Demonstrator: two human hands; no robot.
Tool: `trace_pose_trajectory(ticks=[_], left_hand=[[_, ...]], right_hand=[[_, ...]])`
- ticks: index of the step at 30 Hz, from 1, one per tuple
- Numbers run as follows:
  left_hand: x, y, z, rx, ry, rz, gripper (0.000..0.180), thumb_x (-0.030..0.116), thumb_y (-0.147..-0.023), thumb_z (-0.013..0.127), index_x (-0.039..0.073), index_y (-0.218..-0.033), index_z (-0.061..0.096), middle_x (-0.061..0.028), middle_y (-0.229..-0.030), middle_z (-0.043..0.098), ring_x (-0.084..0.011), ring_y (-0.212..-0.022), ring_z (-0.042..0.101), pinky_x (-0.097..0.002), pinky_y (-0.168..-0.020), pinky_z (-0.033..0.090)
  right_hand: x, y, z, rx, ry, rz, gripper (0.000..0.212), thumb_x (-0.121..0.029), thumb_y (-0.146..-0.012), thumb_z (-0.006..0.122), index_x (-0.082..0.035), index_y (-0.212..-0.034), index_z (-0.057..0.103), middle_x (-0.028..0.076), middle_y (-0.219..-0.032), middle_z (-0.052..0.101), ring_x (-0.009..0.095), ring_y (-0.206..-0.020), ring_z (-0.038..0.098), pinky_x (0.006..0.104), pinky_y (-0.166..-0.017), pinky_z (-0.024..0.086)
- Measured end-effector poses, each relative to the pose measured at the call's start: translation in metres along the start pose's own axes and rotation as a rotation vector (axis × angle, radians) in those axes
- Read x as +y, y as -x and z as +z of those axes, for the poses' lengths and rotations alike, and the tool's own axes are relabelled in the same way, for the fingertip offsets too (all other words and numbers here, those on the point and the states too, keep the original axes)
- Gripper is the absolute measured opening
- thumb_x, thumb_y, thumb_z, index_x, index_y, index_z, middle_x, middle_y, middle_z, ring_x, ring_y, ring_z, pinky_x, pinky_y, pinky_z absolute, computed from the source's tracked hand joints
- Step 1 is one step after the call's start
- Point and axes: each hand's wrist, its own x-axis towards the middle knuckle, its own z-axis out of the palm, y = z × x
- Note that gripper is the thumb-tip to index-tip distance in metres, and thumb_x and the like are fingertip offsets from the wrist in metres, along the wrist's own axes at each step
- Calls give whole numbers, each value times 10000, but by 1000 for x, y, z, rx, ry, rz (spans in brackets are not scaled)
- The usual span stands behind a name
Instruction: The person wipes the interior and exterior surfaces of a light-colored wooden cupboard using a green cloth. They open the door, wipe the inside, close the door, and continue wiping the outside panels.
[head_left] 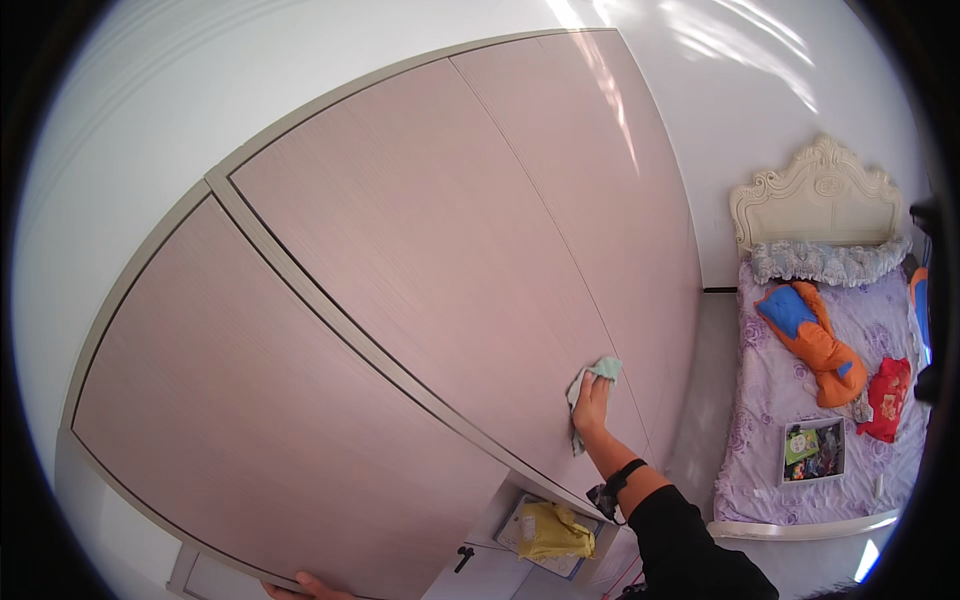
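My right hand point(592, 405) presses a pale green cloth point(606, 368) against a large pinkish wood-grain wardrobe door point(430, 200). The fingers are closed over the cloth, near the thin seam between two door panels. A dark band with a small black device point(607, 497) circles my right wrist, below a black sleeve point(690, 540). At the lower left edge of the picture, my left hand point(305, 588) grips the lower edge of the left wardrobe panel point(270, 400). Only part of that hand shows; the rest is cut off by the frame.
Below the doors, an open niche holds a yellow bag point(553, 530) on a tray-like box. A black handle point(463, 558) sits beside it. To the right stands a bed point(745, 450) with an orange-and-blue garment point(825, 355), a red packet point(884, 400) and a box of small items point(842, 470).
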Motion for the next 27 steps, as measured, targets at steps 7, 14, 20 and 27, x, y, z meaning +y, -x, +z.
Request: trace_pose_trajectory(ticks=[7,14,20,27], left_hand=[[9,-1,1,-69,118,-2,863,425,-1088,690,-83,-1637,260,-317,-1535,471,-389,-1324,554,-512,-1125,493],[24,-2,-1,-151,72,-57,809,426,-1131,557,-67,-1676,218,-282,-1591,441,-376,-1387,529,-495,-1132,472],[23,-1,0,-127,13,-38,794,451,-1138,533,-41,-1686,237,-281,-1603,441,-393,-1411,525,-498,-1110,490],[25,0,0,-59,13,11,840,409,-1091,683,-139,-1605,307,-337,-1473,537,-404,-1264,601,-511,-1070,523]], right_hand=[[-107,25,-1,-116,49,-190,665,-385,-1171,420,185,-1512,419,417,-1584,414,588,-1494,350,611,-1302,210],[-377,38,19,-85,-42,-940,733,-487,-1088,580,189,-1373,554,411,-1474,518,570,-1460,428,643,-1314,216],[-503,50,25,-16,-239,-1150,734,-540,-1095,553,164,-1295,611,367,-1426,570,533,-1436,464,627,-1308,241],[-434,57,5,-362,-149,-1024,771,-550,-1075,572,155,-1387,589,331,-1486,552,519,-1527,395,619,-1341,182]])
